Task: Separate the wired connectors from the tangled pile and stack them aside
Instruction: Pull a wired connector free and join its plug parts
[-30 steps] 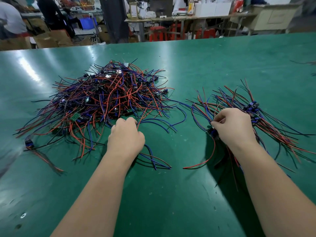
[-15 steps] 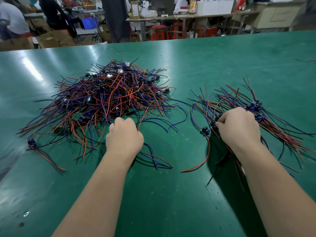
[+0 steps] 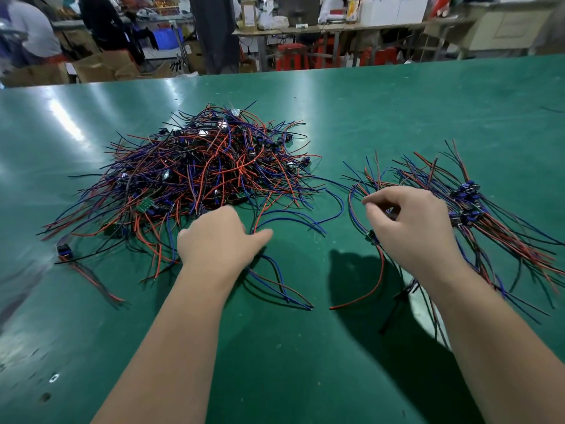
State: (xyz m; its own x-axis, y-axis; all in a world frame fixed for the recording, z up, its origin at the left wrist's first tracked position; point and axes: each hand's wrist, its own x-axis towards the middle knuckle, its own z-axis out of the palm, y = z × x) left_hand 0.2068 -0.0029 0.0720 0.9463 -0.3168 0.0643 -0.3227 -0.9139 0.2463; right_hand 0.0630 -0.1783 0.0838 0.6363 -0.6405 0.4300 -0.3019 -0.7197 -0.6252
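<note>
Site: green desk (image 3: 305,362), seen from the head view.

Item 1. The tangled pile (image 3: 208,166) of red, blue and black wired connectors lies on the left half of the desk, wires splaying out on all sides. A small green circuit board (image 3: 143,206) shows at its near left edge. 1 stray connector (image 3: 64,250) lies apart from the pile at its near left corner, its wires trailing toward the viewer.

Item 2. The sorted stack (image 3: 477,215) lies on the right half of the desk, well apart from the pile. Its blue connector heads are clustered together and its wires fan out both away from and toward the viewer.

Item 3. The left hand (image 3: 217,240) rests knuckles up on the near edge of the tangled pile, thumb pointing right. Its fingers are tucked out of sight underneath. Blue and red wires emerge from under it, but I cannot tell whether its grip is clenched on any of them.

Item 4. The right hand (image 3: 409,228) is over the left edge of the sorted stack, fingers curled, index tip and thumb tip close together. I cannot tell whether this grip has a wire in it. 1 dark connector (image 3: 371,237) sits just beside the base of this hand, with its red wire (image 3: 367,298) curving toward the viewer across the desk.

Item 5. Beyond the desk: cardboard boxes (image 3: 101,67) and red stools (image 3: 292,56).
</note>
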